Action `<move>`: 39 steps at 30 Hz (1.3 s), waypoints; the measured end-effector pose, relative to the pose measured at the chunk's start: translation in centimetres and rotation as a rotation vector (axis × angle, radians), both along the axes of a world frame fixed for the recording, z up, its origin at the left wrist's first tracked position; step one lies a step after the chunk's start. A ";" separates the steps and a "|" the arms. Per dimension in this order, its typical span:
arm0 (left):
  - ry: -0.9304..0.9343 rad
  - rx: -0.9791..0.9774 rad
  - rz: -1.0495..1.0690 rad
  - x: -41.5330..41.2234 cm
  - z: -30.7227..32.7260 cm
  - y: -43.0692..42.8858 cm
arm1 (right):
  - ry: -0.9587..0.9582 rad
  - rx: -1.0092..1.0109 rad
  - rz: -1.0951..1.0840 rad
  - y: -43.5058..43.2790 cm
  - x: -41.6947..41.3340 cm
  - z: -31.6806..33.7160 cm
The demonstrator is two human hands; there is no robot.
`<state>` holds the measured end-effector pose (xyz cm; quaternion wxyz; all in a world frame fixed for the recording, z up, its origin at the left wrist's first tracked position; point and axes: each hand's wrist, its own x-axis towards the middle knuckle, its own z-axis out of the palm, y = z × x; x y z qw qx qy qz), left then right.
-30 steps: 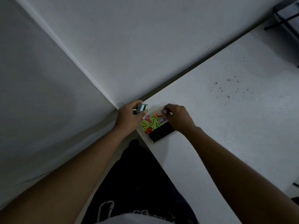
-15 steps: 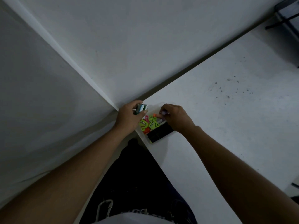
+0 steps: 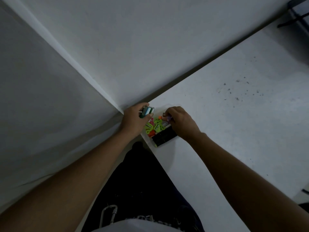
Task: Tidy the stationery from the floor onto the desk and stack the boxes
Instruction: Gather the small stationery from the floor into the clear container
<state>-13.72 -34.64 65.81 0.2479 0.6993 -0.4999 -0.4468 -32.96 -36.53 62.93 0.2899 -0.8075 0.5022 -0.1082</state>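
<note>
A pile of coloured stationery clips [image 3: 156, 126], green, orange and pink, lies at the near-left corner of the white desk [image 3: 234, 123]. Next to it lies a flat black box [image 3: 164, 136]. My left hand [image 3: 133, 119] grips a small teal and silver box [image 3: 147, 112] just above the pile's left side. My right hand [image 3: 181, 122] pinches a small purple clip [image 3: 169, 118] at the pile's right side, its fingers partly hiding the piece.
The desk stands in a corner against white walls [image 3: 150, 47]. Dark specks [image 3: 240, 87] mark the desk's far right part. A dark frame [image 3: 299, 14] shows at the top right. My dark trousers [image 3: 142, 181] and a metal carabiner [image 3: 108, 215] lie below the desk edge.
My right hand has drawn slightly left and up over the pile with the purple clip. The left hand keeps still with the small box.
</note>
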 end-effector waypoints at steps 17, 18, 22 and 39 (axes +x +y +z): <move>-0.036 -0.026 -0.013 -0.1 -0.4 0.0 | 0.020 0.183 -0.068 -0.5 0.0 -0.2; -0.036 -0.025 -0.014 -0.1 -0.4 0.0 | 0.022 0.181 -0.067 -0.5 0.0 -0.2; -0.049 -0.032 -0.030 -0.1 -0.3 0.1 | 0.078 0.145 0.042 -0.9 -0.2 -0.2; -0.058 -0.029 -0.025 -0.2 -0.3 0.0 | 0.005 0.108 0.106 -0.7 -1.0 -0.7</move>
